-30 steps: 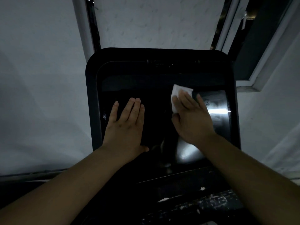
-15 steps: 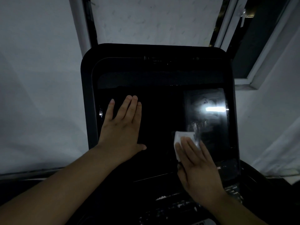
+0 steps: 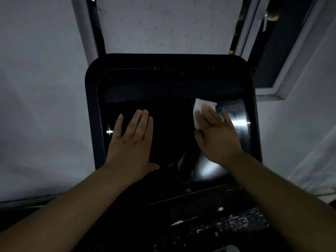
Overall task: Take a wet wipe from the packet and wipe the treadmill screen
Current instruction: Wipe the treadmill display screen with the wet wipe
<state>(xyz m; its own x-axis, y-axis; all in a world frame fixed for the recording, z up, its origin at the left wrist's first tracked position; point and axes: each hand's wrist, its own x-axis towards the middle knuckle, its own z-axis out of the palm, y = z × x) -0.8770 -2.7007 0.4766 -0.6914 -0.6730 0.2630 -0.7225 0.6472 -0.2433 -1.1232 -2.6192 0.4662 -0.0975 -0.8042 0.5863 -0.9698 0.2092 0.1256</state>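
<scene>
The treadmill screen [image 3: 172, 128] is a large black glossy panel in a rounded black frame, filling the middle of the view. My left hand [image 3: 132, 140] lies flat on its left half, fingers together and nothing under it. My right hand [image 3: 216, 135] presses a white wet wipe [image 3: 200, 108] against the upper right part of the screen; the wipe sticks out above and left of my fingers. A bright reflection shows on the glass to the right of that hand. The wipe packet is not in view.
Pale walls surround the console. A window frame [image 3: 283, 73] with dark glass stands at the upper right. Below the screen a dark control panel [image 3: 218, 228] carries worn, whitish marks.
My right hand has swept the wipe from the lower right of the screen back up to its upper right. My left hand has stayed flat on the left half.
</scene>
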